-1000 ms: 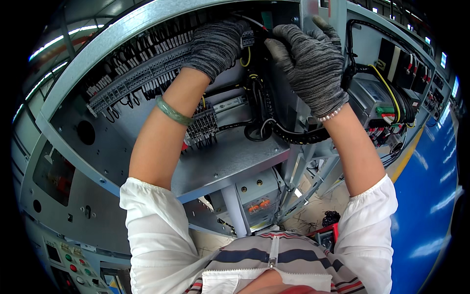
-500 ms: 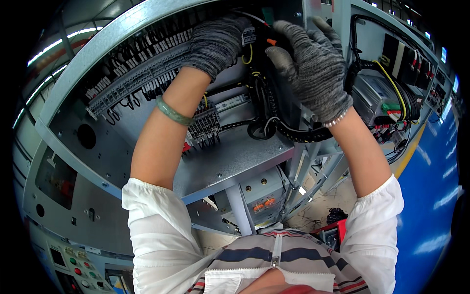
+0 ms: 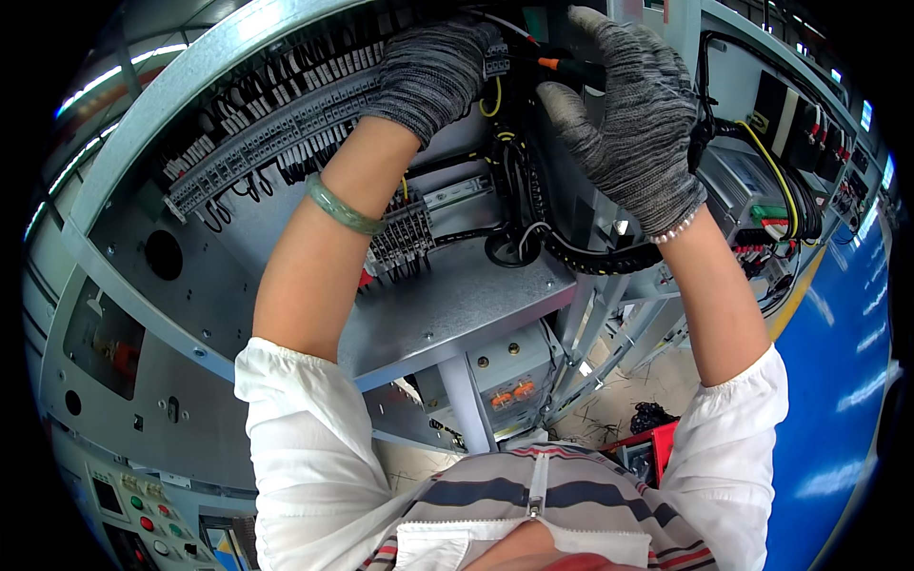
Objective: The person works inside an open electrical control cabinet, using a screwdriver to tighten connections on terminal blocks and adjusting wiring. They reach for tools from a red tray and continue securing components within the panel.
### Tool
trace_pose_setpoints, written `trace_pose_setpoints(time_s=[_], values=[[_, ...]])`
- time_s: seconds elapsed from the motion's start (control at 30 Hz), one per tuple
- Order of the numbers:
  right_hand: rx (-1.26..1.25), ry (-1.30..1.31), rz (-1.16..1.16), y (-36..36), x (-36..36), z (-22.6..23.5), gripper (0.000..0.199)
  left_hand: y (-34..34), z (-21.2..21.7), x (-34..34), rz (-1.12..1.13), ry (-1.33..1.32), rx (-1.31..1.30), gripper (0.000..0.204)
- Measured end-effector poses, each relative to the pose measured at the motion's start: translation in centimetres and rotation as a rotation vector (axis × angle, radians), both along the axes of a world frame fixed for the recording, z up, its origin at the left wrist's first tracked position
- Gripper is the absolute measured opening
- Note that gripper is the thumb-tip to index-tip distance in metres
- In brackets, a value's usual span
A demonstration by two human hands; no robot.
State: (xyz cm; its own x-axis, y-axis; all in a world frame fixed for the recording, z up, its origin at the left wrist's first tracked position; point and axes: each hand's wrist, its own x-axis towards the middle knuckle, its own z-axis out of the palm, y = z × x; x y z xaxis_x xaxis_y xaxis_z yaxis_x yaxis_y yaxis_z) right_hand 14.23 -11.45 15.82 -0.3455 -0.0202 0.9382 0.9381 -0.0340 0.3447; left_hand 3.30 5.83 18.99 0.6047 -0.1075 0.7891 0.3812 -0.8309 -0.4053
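My left hand (image 3: 433, 76), in a grey knit glove, is curled at the right end of a long terminal strip (image 3: 276, 143). Its fingertips are hidden, so what they grip does not show. A screwdriver (image 3: 549, 64) with an orange and black handle lies in my right hand (image 3: 633, 124), also gloved. The thumb and fingers are loosely around the handle, and the tool points left toward the strip's end block (image 3: 496, 63). A thin pale wire (image 3: 509, 27) passes above the screwdriver.
A smaller terminal block (image 3: 402, 238) sits below my left wrist. Black cable bundles (image 3: 514, 186) run down the cabinet's middle. The metal frame rail (image 3: 143, 133) curves round the left. At right are a grey finned unit (image 3: 733, 186) and more wiring; a red box (image 3: 657, 447) stands below.
My right hand has moved slightly to the right and up, along with the screwdriver, showing more of its handle. The left hand stays at the strip's end; the view has shifted a little.
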Motion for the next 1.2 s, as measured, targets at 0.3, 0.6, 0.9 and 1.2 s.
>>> trace_pose_setpoints(time_s=[0.3,0.6,0.9,1.2], values=[[-0.176,0.07,-0.21,-0.1,1.0,-0.4,0.027,0.8,0.5,1.3,0.246,0.133,-0.057,0.031],[-0.118,-0.083,-0.167,-0.2,1.6,-1.5,0.031,0.2,0.5,0.8,0.245,0.137,-0.126,0.033],[-0.032,0.16,-0.106,0.4,0.5,-0.5,0.029,-0.5,0.2,0.6,0.049,0.038,-0.056,0.027],[-0.073,0.034,-0.128,-0.5,-0.2,0.9,0.01,-0.4,0.4,0.4,0.076,0.022,-0.06,0.03]])
